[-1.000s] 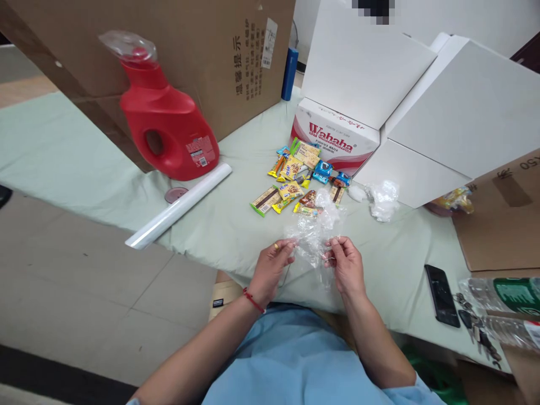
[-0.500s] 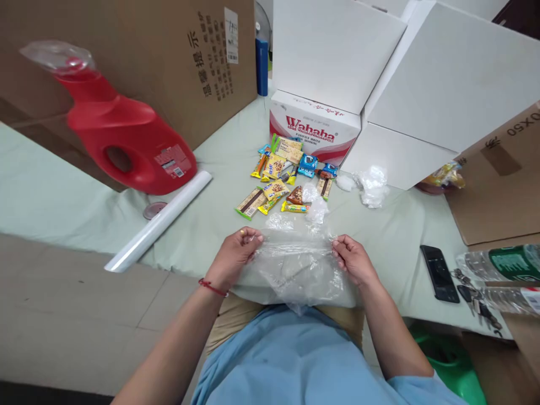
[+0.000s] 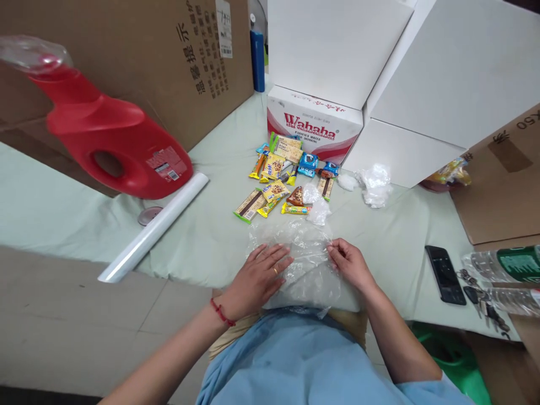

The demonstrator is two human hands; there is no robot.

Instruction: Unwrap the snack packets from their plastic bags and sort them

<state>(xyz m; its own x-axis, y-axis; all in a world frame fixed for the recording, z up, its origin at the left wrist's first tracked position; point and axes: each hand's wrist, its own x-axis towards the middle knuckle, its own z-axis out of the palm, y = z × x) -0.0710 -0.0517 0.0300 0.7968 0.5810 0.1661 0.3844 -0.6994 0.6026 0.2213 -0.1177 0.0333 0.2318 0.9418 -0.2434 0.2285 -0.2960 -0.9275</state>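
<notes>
A clear plastic bag (image 3: 310, 275) lies spread on the pale green cloth in front of me, its near edge reaching my shirt. My left hand (image 3: 266, 273) rests flat on the bag's left part, fingers stretched out. At the upper right edge of the bag, my right hand (image 3: 346, 260) pinches the film between thumb and fingers. Just beyond the bag are crumpled clear plastic pieces (image 3: 318, 212) and a loose group of wrapped snacks, among them a yellow cookie packet (image 3: 275, 191), a wafer bar (image 3: 250, 206) and a blue packet (image 3: 307, 164).
A red jug (image 3: 120, 140) and a white roll (image 3: 154, 228) stand at left before a cardboard box (image 3: 147, 56). Behind the snacks is a Wahaba-type printed carton (image 3: 314, 126) beside white boxes (image 3: 447, 73). A phone (image 3: 445, 274), keys (image 3: 485, 309) and plastic bottles (image 3: 514, 264) lie at right.
My left hand has let go of the bag's upper left edge and now lies flat on it. The bag, earlier held up stretched between both hands, is down on the cloth.
</notes>
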